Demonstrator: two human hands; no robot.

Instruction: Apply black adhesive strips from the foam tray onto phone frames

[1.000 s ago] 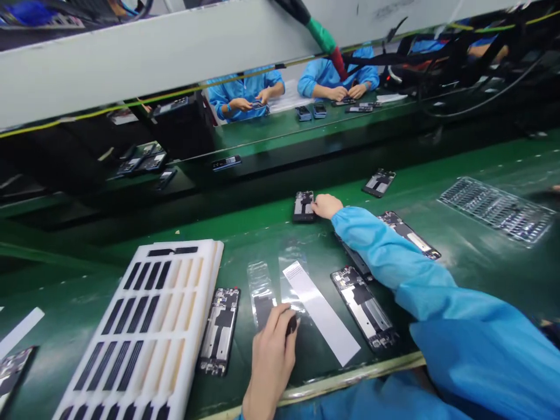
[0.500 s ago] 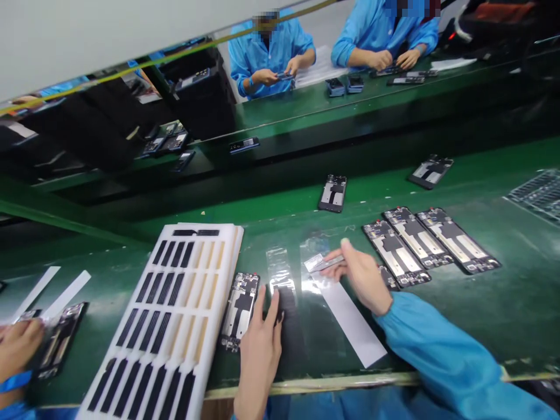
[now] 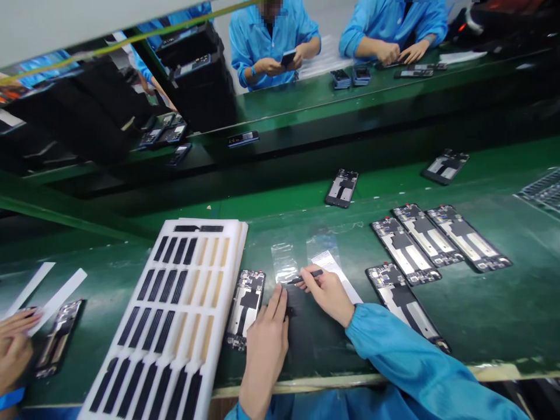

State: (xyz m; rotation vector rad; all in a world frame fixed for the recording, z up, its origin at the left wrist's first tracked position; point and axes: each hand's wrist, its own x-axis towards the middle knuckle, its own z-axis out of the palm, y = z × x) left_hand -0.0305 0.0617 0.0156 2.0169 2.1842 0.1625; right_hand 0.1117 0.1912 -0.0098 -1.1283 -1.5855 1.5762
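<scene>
My right hand (image 3: 326, 291) grips dark tweezers (image 3: 306, 276), their tips at the near end of a clear film strip (image 3: 284, 265) stuck on the bench. My left hand (image 3: 268, 332) lies with fingers stretched out, its fingertips beside the tweezer tips; whether they press on the film I cannot tell. Just left of it rests an open phone body (image 3: 245, 309) with its inner parts showing. Beyond and partly under my right hand is a white paper strip (image 3: 339, 271) with a printed end. A white foam tray (image 3: 175, 300) holds black strips in rows, with some tan slots.
Several opened phones (image 3: 406, 245) lie to the right, one (image 3: 342, 188) and another (image 3: 445, 167) farther back. A co-worker's hands (image 3: 15, 350) hold white strips at the far left, by a phone (image 3: 59, 338). Two people (image 3: 273, 44) sit across the bench.
My right hand has left the white paper strip and carried the tweezers left to my left fingertips. The paper strip stays on the bench. My left hand's fingers have drawn closer together.
</scene>
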